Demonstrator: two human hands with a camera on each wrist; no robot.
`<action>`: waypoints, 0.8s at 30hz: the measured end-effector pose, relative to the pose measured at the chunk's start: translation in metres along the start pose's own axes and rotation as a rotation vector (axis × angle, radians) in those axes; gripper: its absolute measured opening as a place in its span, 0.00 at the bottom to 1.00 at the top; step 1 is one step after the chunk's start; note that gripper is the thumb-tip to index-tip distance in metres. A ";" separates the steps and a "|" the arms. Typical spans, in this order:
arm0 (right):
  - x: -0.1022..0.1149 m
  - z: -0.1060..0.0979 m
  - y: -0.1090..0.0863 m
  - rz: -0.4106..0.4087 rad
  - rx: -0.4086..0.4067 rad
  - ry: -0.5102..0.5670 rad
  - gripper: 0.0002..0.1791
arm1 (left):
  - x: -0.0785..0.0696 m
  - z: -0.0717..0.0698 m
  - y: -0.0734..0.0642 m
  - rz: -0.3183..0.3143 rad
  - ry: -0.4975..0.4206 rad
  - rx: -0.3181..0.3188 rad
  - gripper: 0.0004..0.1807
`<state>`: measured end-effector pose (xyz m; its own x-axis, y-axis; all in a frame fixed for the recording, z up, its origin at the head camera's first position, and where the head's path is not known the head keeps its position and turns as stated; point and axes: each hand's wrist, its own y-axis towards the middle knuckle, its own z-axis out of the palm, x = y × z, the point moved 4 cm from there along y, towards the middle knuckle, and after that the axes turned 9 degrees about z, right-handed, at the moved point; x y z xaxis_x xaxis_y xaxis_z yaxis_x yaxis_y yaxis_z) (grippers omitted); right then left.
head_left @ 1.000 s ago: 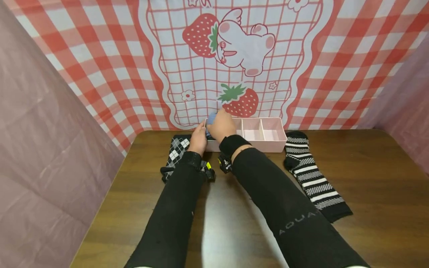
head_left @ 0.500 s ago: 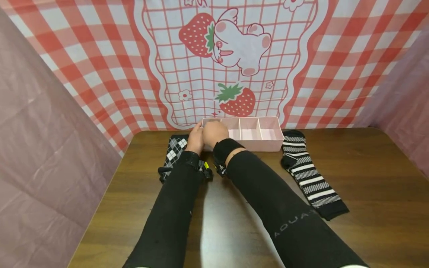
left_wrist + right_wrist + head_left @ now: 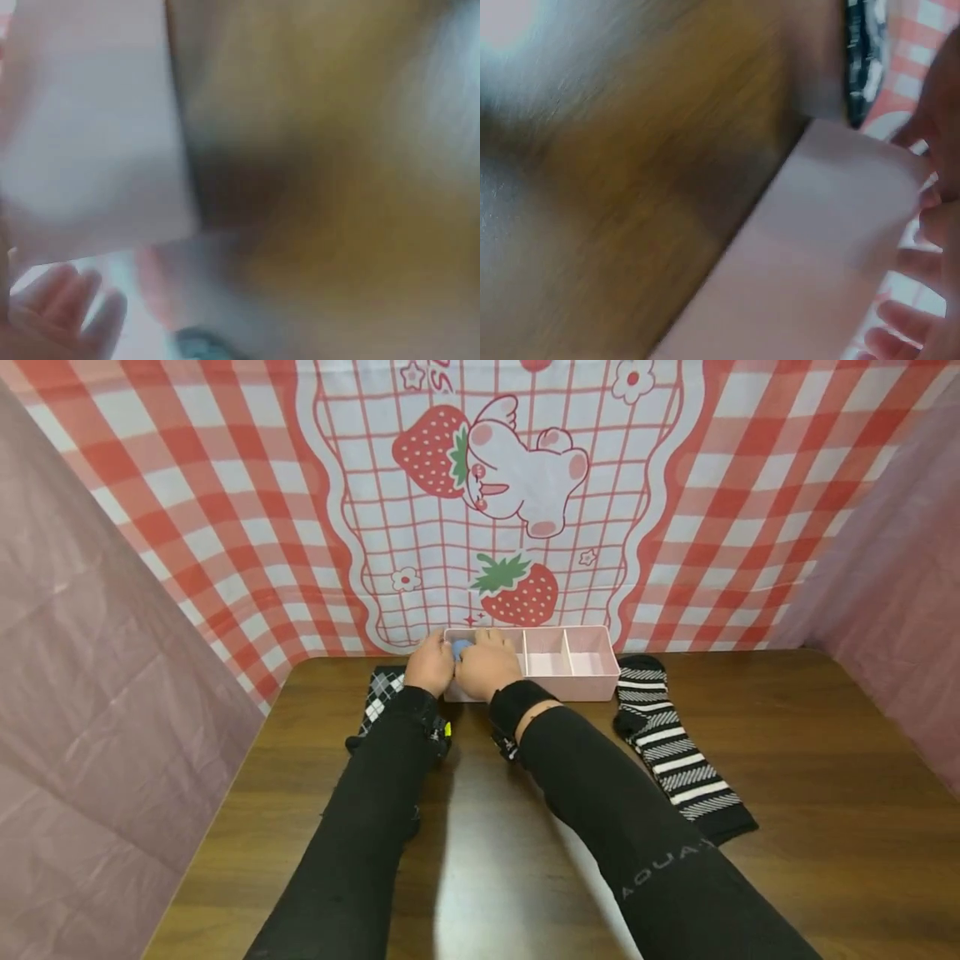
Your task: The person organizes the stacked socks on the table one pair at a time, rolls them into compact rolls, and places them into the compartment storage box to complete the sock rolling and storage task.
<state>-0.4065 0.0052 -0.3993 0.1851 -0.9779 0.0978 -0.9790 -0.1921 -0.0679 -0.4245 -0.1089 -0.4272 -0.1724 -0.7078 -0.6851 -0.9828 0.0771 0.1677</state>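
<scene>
A pale pink divided box [image 3: 540, 689] stands against the back cloth in the head view. Blue fabric [image 3: 461, 649], mostly hidden by the hands, shows in its left part. My left hand [image 3: 431, 667] is at the box's left end, fingertips at the rim beside the blue fabric. Over the left compartments my right hand [image 3: 487, 664] reaches in from the front, with its fingers extended. The right wrist view shows fingers [image 3: 907, 319] spread beyond the box wall. In the left wrist view, loosely bent fingers [image 3: 71, 300] appear near a box corner.
A black-and-white striped sock [image 3: 678, 756] lies right of the box. An argyle sock [image 3: 381, 695], partly covered by the left arm, lies to the left. Behind the wooden table [image 3: 817, 760] hangs a red checked cloth [image 3: 255, 502].
The right hand first held the blue fabric above the left compartment, then lowered into it; now its fingers have spread out. The left hand has shifted slightly toward the box's left end.
</scene>
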 end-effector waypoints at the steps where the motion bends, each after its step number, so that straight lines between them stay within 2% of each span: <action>1: 0.000 -0.003 -0.001 0.004 -0.014 -0.001 0.27 | -0.007 -0.005 0.002 0.032 0.063 0.003 0.26; 5: -0.007 -0.024 -0.012 -0.019 -0.068 0.036 0.30 | -0.039 -0.021 0.001 0.181 0.186 0.062 0.27; 8: -0.015 -0.051 -0.032 -0.058 -0.089 0.055 0.27 | -0.067 -0.033 -0.008 0.285 0.211 0.117 0.28; 11: -0.025 -0.080 -0.059 -0.093 -0.120 0.064 0.24 | -0.096 -0.047 -0.023 0.375 0.222 0.144 0.28; 15: -0.043 -0.110 -0.099 -0.166 -0.209 0.061 0.21 | -0.136 -0.060 -0.057 0.483 0.225 0.141 0.27; 18: -0.058 -0.113 -0.133 -0.249 -0.295 0.040 0.16 | -0.157 -0.060 -0.086 0.538 0.187 0.161 0.23; 21: -0.075 -0.099 -0.168 -0.316 -0.339 -0.012 0.15 | -0.169 -0.056 -0.112 0.563 0.134 0.197 0.19; 24: -0.093 -0.077 -0.202 -0.345 -0.309 -0.032 0.17 | -0.174 -0.054 -0.135 0.573 0.086 0.236 0.16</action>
<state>-0.2325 0.1418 -0.3184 0.5023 -0.8641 0.0313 -0.8384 -0.4778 0.2623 -0.2583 -0.0339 -0.2921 -0.6803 -0.5613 -0.4713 -0.7255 0.6072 0.3241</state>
